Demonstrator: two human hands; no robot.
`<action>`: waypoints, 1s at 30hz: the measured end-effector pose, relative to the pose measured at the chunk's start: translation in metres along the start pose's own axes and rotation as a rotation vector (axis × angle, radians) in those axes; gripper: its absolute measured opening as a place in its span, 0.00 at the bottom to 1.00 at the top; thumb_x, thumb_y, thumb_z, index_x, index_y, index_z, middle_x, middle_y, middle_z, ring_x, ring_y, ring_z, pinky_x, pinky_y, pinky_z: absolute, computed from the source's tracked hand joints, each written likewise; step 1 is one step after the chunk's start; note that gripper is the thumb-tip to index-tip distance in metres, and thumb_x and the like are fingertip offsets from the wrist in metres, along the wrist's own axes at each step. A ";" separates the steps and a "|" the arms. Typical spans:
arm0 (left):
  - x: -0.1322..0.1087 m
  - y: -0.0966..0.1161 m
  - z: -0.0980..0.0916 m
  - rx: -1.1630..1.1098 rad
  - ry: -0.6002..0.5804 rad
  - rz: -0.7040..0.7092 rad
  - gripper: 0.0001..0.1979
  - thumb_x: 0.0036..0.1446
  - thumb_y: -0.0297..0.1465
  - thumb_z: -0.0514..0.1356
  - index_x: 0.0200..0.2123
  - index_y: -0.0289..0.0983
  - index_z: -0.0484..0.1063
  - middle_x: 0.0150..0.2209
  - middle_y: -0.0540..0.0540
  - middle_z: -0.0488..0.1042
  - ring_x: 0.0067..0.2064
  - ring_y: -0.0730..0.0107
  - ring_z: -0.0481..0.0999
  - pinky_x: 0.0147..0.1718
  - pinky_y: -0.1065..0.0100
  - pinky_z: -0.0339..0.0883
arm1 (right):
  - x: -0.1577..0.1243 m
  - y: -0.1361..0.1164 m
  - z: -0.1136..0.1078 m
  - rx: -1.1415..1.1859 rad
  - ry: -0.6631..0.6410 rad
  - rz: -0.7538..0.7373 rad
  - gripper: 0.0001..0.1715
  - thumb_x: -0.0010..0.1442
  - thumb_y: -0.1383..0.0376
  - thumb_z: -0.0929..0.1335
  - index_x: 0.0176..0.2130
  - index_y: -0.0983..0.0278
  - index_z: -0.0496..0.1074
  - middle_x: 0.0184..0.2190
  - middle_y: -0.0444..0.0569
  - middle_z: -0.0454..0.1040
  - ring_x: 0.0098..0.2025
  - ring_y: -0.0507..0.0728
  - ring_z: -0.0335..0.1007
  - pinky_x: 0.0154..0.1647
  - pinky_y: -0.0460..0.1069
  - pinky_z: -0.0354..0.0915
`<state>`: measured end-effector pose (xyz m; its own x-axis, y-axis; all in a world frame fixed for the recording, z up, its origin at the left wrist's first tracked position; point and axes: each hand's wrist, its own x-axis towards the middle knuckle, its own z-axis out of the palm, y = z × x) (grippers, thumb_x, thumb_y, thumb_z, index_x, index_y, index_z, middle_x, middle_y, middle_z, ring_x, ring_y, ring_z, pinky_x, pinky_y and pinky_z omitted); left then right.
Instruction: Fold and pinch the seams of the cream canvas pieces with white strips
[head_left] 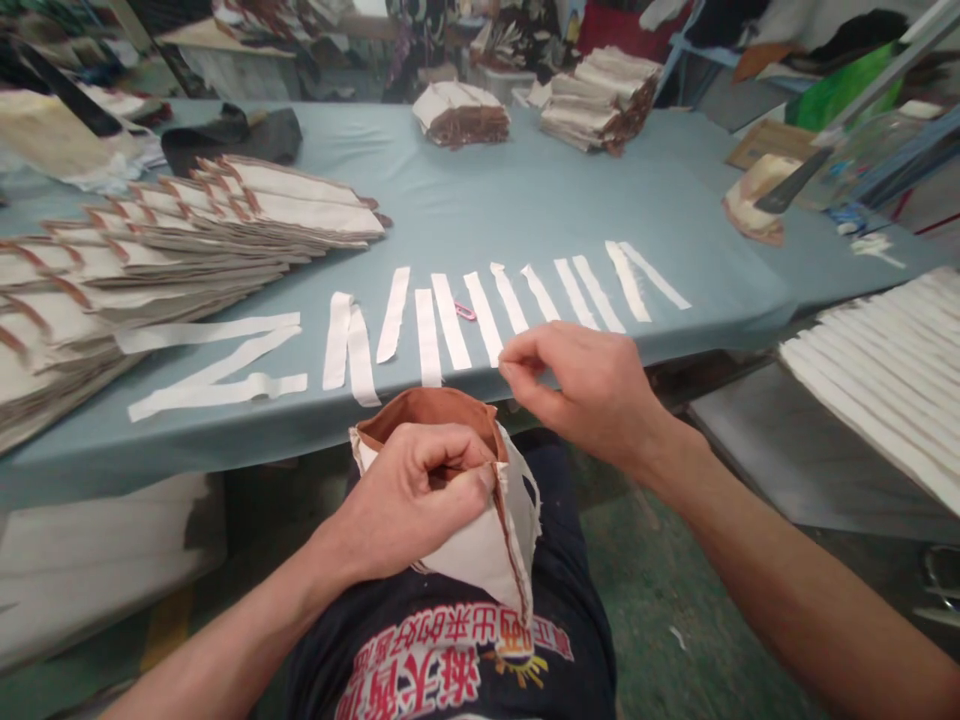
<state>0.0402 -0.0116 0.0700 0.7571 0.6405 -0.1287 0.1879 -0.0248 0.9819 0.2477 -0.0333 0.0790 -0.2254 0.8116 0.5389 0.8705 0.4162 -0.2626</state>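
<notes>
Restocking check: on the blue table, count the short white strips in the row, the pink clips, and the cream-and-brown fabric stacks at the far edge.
Short white strips: 12
Pink clips: 1
Far-edge fabric stacks: 2
Total: 15

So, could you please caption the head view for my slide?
Left hand grips a brown-lined cream pouch; right hand pinches by white strips laid along the blue table.

Cloth pieces and strips on a covered table.
The pouch (480,520) is matt cream woven cloth with brown lining; the white strips (480,315) look thin and matt; the table cover (465,200) is smooth blue fabric.
</notes>
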 end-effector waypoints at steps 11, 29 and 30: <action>-0.009 -0.011 -0.021 0.159 -0.017 0.161 0.06 0.56 0.24 0.58 0.27 0.34 0.72 0.23 0.54 0.66 0.24 0.78 0.61 0.23 0.75 0.55 | -0.024 -0.024 0.018 0.424 -0.171 -0.080 0.05 0.59 0.62 0.67 0.35 0.61 0.69 0.29 0.46 0.74 0.34 0.58 0.70 0.47 0.58 0.66; -0.014 -0.006 -0.030 0.182 -0.057 0.113 0.10 0.60 0.27 0.58 0.27 0.33 0.75 0.22 0.53 0.67 0.23 0.78 0.61 0.22 0.75 0.54 | -0.021 -0.035 0.016 0.485 -0.280 0.081 0.09 0.58 0.68 0.65 0.26 0.61 0.64 0.24 0.41 0.69 0.27 0.52 0.61 0.32 0.48 0.54; -0.014 -0.008 -0.030 0.157 -0.042 0.101 0.09 0.58 0.27 0.59 0.26 0.33 0.75 0.22 0.53 0.67 0.24 0.78 0.61 0.22 0.75 0.54 | -0.020 -0.036 0.018 0.527 -0.286 0.104 0.10 0.58 0.68 0.65 0.25 0.61 0.62 0.23 0.40 0.67 0.27 0.51 0.60 0.31 0.48 0.54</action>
<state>0.0096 0.0028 0.0676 0.8019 0.5961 -0.0394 0.2026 -0.2093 0.9566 0.2126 -0.0575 0.0633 -0.3226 0.9065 0.2722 0.5769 0.4163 -0.7027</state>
